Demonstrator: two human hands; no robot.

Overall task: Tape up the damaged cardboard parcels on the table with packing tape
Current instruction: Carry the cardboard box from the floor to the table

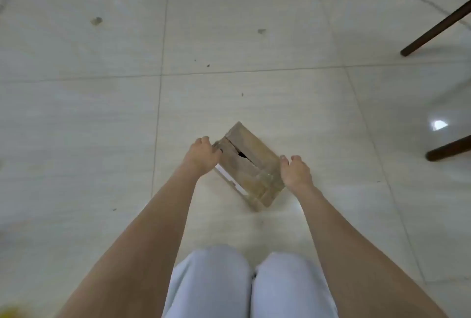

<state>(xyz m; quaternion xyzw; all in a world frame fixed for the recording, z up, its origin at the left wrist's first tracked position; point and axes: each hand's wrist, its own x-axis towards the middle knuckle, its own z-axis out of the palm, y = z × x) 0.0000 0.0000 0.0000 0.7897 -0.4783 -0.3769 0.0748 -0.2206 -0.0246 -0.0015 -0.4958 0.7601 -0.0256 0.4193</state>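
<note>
Gripping the small cardboard parcel (251, 162) from 2 sides, I have my left hand (204, 157) curled round its far left corner and my right hand (295, 172) curled over its right edge, both clamped on the cardboard. It sits low over the tiled floor (102, 113) ahead of my knees; whether it touches the tiles I cannot tell. A dark split (242, 153) gapes between the top flaps, and clear tape (262, 182) crosses the near end. To handle it well, I judge I should keep it level, squeeze inward just enough to close that split without buckling the flaps, and keep my fingers off the seam where tape must go. No tape roll shows.
</note>
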